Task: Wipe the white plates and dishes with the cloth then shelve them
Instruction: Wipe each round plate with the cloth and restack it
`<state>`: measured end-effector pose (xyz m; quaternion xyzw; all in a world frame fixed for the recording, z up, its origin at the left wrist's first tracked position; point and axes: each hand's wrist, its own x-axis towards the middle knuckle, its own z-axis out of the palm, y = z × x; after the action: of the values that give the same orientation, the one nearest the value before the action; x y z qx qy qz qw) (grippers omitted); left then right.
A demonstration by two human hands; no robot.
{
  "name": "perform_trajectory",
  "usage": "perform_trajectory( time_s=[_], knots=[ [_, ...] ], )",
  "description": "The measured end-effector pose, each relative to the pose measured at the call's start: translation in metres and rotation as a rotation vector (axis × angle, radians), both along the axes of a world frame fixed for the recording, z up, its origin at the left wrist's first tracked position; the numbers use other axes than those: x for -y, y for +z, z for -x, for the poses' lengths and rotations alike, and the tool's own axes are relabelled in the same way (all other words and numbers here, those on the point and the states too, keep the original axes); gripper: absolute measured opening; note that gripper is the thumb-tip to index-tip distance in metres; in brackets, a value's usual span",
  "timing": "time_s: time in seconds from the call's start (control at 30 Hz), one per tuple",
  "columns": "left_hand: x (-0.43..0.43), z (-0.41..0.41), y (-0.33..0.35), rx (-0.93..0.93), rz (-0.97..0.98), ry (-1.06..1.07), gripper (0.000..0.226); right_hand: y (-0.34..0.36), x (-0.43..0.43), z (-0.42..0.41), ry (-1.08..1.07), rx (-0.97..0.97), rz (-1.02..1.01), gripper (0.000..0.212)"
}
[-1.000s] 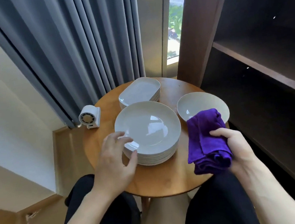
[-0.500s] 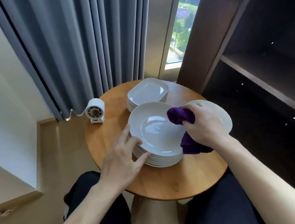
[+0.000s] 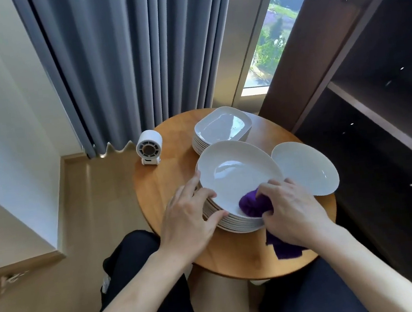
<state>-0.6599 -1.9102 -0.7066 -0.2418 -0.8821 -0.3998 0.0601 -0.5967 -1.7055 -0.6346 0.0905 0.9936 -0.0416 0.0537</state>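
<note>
Head view: my right hand [image 3: 292, 210] grips the cloth [image 3: 252, 206] in the top plate [image 3: 236, 175], mid-frame; left hand [image 3: 189, 217], fingers wide, presses its rim.

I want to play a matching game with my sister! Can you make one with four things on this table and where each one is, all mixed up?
Things:
1 purple cloth
2 small white fan
3 square plates
4 oval dish

Places:
A left edge of the table, near the curtain
B far side, in a stack
C under the right hand, on the top round plate
D right side, next to the dark shelves

Pairs: 1-C, 2-A, 3-B, 4-D
</note>
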Motion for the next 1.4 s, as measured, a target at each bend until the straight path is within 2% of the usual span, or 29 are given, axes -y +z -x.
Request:
perform_trajectory(
  time_s=[0.1, 0.17, 0.33, 0.47, 0.5, 0.6, 0.7, 0.8, 1.0, 1.13, 1.27, 1.4],
  knots=[
    [0.002, 0.004, 0.004, 0.019, -0.025, 0.030, 0.084, 0.002, 0.023, 0.005, 0.092, -0.014, 0.003, 0.018],
    [0.003, 0.004, 0.004, 0.056, -0.048, 0.062, 0.095, 0.001, 0.036, 0.023, 0.130, -0.018, 0.035, 0.020],
    [0.004, 0.006, 0.000, 0.112, -0.070, 0.056, 0.092, -0.016, 0.045, 0.079, 0.153, -0.137, -0.028, 0.030],
    [0.003, 0.003, 0.000, 0.057, -0.047, 0.067, 0.079, -0.025, 0.025, 0.100, 0.098, -0.117, -0.244, 0.070],
    [0.002, 0.003, -0.001, 0.023, -0.030, 0.052, 0.073, -0.025, 0.018, 0.102, 0.074, -0.102, -0.308, 0.073],
    [0.002, 0.003, -0.002, -0.019, -0.003, 0.033, 0.058, -0.017, 0.002, 0.097, 0.022, -0.055, -0.468, 0.048],
    [0.001, 0.004, -0.002, -0.013, -0.011, 0.049, 0.058, -0.003, -0.006, 0.077, 0.040, 0.075, -0.524, 0.027],
    [0.000, 0.005, -0.003, -0.007, -0.018, 0.050, 0.060, 0.011, -0.002, 0.048, 0.114, 0.149, -0.407, 0.009],
    [0.001, 0.005, -0.005, 0.058, -0.057, 0.077, 0.095, 0.011, 0.025, 0.022, 0.237, 0.053, -0.105, 0.018],
    [0.002, 0.005, -0.006, 0.114, -0.127, 0.060, 0.093, -0.003, 0.044, 0.047, 0.215, 0.038, 0.051, 0.039],
    [0.002, 0.004, -0.006, 0.107, -0.148, 0.042, 0.092, -0.017, 0.048, 0.080, 0.149, -0.009, 0.101, 0.037],
    [0.003, 0.005, -0.007, 0.098, -0.126, 0.036, 0.089, -0.028, 0.042, 0.104, 0.022, -0.080, 0.151, 0.046]
  ],
)
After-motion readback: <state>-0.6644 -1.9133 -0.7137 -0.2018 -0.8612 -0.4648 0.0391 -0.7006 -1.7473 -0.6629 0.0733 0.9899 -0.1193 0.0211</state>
